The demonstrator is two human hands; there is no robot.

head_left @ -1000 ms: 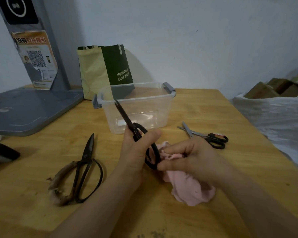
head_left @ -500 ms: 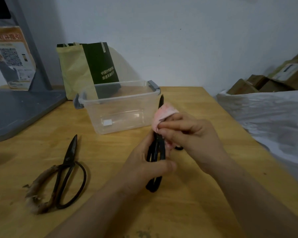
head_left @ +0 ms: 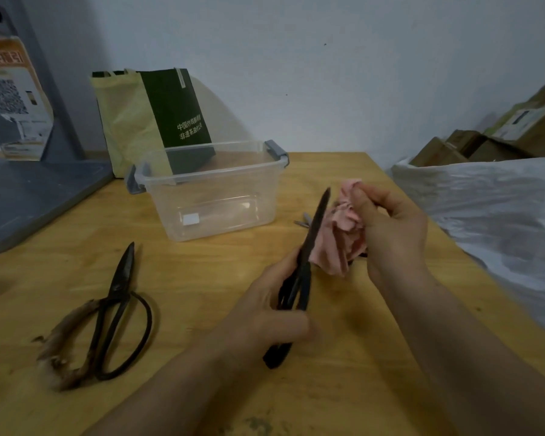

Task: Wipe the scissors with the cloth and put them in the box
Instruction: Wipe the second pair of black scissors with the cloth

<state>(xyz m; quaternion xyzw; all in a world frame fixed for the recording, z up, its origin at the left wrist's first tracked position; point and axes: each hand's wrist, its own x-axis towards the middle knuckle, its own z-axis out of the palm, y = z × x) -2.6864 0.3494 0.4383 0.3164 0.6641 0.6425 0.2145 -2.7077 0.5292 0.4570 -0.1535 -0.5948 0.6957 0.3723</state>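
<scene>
My left hand grips black scissors by the handles, the closed blades pointing up and away over the wooden table. My right hand holds a bunched pink cloth just right of the blades; the cloth's lower edge touches the blade near the pivot. A clear plastic box with grey latches stands open behind, with nothing inside it. Large old black scissors with a wrapped handle lie at the left. The blade tips of a third pair peek out behind the held scissors.
A yellow and dark green bag stands behind the box against the wall. A grey stand base with a poster covers the table's far left. White plastic sheeting and cardboard boxes lie off the right edge.
The cloth has slid off the blades up and to the right in my right hand, leaving the blades bare. My left hand keeps hold of the handles, and the view shifted right.
</scene>
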